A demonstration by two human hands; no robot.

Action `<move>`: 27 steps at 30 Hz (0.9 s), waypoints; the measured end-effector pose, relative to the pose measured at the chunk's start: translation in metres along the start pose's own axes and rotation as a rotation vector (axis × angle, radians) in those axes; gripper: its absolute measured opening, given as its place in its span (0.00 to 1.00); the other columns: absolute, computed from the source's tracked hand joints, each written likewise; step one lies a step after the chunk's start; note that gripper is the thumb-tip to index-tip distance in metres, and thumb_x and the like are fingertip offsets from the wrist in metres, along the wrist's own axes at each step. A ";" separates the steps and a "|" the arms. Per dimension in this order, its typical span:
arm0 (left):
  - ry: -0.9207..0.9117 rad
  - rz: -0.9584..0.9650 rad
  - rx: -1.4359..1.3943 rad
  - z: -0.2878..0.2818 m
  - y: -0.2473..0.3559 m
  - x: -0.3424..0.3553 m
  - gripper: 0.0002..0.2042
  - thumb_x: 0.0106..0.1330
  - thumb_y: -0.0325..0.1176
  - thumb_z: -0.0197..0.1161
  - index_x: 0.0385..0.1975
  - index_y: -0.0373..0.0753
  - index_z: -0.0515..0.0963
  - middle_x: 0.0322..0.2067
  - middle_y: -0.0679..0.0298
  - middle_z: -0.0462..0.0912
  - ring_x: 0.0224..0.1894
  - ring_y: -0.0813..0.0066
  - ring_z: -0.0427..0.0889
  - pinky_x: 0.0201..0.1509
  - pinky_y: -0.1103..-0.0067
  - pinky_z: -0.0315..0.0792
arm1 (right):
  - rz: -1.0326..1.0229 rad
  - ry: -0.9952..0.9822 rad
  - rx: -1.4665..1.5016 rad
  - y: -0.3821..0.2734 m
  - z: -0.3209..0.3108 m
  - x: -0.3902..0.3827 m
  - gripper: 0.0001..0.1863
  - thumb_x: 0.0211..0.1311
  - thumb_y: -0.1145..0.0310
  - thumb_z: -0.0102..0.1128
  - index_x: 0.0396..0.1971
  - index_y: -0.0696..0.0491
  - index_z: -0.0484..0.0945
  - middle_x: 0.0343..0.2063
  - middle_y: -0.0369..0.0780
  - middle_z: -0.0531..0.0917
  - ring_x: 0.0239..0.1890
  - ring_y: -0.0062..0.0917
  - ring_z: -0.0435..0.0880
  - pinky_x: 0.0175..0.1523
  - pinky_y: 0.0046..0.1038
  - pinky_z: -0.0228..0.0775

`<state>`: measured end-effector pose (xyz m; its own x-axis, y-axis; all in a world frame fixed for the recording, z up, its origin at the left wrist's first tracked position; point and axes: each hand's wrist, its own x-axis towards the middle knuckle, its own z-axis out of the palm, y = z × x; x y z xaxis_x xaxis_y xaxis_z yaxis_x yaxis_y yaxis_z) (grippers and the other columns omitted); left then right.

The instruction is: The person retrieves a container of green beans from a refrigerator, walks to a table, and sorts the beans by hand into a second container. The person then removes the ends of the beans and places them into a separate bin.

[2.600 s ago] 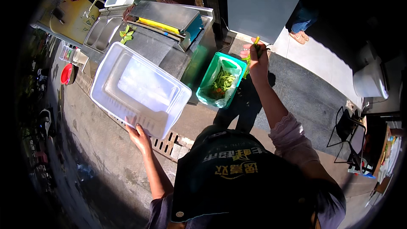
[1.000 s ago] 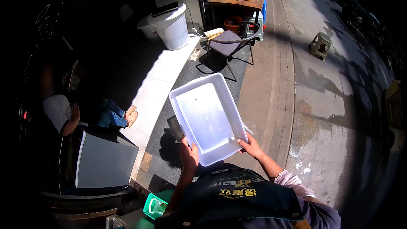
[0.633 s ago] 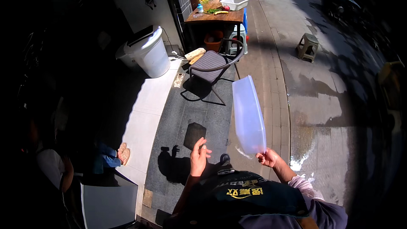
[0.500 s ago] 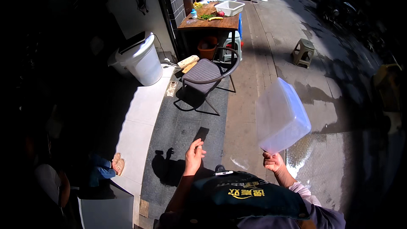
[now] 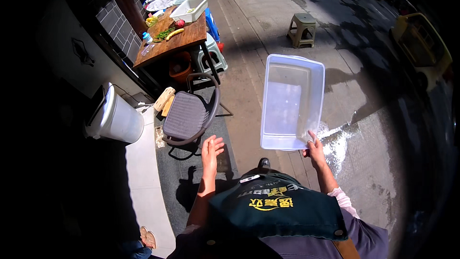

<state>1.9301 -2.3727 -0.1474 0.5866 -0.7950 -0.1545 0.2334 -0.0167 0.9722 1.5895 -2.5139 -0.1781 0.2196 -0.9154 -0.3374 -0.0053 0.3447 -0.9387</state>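
Observation:
A clear rectangular plastic bin (image 5: 282, 100) is gripped by its near right corner in my right hand (image 5: 315, 151). Its hollow inside faces up toward me, and nothing shows in it. My left hand (image 5: 211, 156) is raised in the air, empty, with fingers stretched out. Just beyond that hand stands a dark woven armchair (image 5: 187, 117), apart from it.
Ahead left, a wooden table (image 5: 146, 60) bears a white basin (image 5: 193, 9), green vegetables (image 5: 164, 34) and a yellow banana-like item (image 5: 175, 34). A plastic stool (image 5: 302, 29) stands ahead. At left are a white bucket (image 5: 120, 117) and another person's shoes (image 5: 148, 237). A yellow vehicle (image 5: 421, 43) is at right.
The bin has turned from showing its outer side to showing its open inside, still in my right hand. My view has swung right, and the chair and table appear closer.

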 end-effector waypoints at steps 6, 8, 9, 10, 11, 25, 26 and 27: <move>-0.283 0.090 -0.023 0.074 0.033 0.118 0.41 0.55 0.57 0.53 0.61 0.44 0.40 0.58 0.51 0.51 0.58 0.60 0.58 0.57 0.66 0.56 | 0.002 -0.331 -0.127 -0.089 0.059 0.118 0.23 0.59 0.74 0.39 0.56 0.53 0.58 0.17 0.36 0.72 0.11 0.16 0.69 0.16 0.16 0.64; -0.176 0.021 -0.049 0.089 0.034 0.154 0.40 0.52 0.52 0.57 0.61 0.46 0.42 0.55 0.52 0.54 0.56 0.63 0.59 0.56 0.68 0.56 | -0.024 -0.437 -0.162 -0.102 0.082 0.153 0.23 0.59 0.73 0.40 0.57 0.54 0.57 0.18 0.36 0.72 0.11 0.15 0.69 0.16 0.15 0.63; -0.124 -0.006 -0.067 0.096 0.035 0.173 0.40 0.51 0.49 0.59 0.60 0.47 0.43 0.54 0.52 0.56 0.55 0.64 0.59 0.56 0.68 0.56 | 0.027 -0.487 -0.177 -0.116 0.088 0.171 0.24 0.59 0.70 0.44 0.57 0.54 0.57 0.23 0.40 0.75 0.18 0.22 0.75 0.24 0.23 0.70; -0.093 -0.006 -0.094 0.102 0.035 0.190 0.39 0.51 0.47 0.58 0.60 0.47 0.44 0.52 0.53 0.57 0.54 0.65 0.60 0.55 0.69 0.57 | -0.185 -0.402 -0.467 -0.129 0.093 0.190 0.25 0.58 0.69 0.46 0.56 0.54 0.57 0.27 0.41 0.75 0.24 0.26 0.75 0.29 0.25 0.70; -0.068 -0.003 -0.117 0.108 0.037 0.211 0.39 0.51 0.46 0.58 0.60 0.47 0.44 0.51 0.54 0.58 0.52 0.66 0.61 0.54 0.69 0.58 | -0.406 -0.301 -0.745 -0.140 0.098 0.212 0.26 0.57 0.68 0.49 0.56 0.55 0.57 0.31 0.43 0.75 0.29 0.29 0.76 0.34 0.28 0.70; -0.121 0.164 -0.107 0.206 0.102 0.453 0.37 0.51 0.30 0.56 0.60 0.43 0.43 0.47 0.54 0.61 0.50 0.67 0.62 0.54 0.72 0.58 | -1.137 0.047 -1.204 -0.290 0.280 0.500 0.27 0.49 0.70 0.54 0.51 0.58 0.61 0.55 0.45 0.62 0.57 0.37 0.59 0.59 0.39 0.50; -0.122 0.180 -0.092 0.207 0.104 0.466 0.37 0.51 0.30 0.56 0.60 0.42 0.43 0.47 0.54 0.61 0.50 0.67 0.62 0.54 0.72 0.58 | -1.071 0.102 -1.135 -0.297 0.279 0.516 0.27 0.48 0.70 0.54 0.52 0.58 0.61 0.55 0.46 0.62 0.57 0.37 0.59 0.59 0.38 0.51; -0.120 0.195 -0.077 0.209 0.108 0.479 0.37 0.51 0.31 0.56 0.60 0.42 0.43 0.47 0.54 0.61 0.50 0.67 0.62 0.54 0.72 0.58 | -1.107 0.098 -1.176 -0.301 0.277 0.526 0.25 0.47 0.75 0.53 0.50 0.58 0.63 0.52 0.47 0.65 0.54 0.38 0.64 0.56 0.36 0.57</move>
<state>2.0746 -2.8820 -0.0801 0.5309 -0.8453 0.0611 0.1863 0.1867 0.9646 1.9770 -3.0415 -0.0533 0.5643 -0.6189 0.5464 -0.6104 -0.7584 -0.2286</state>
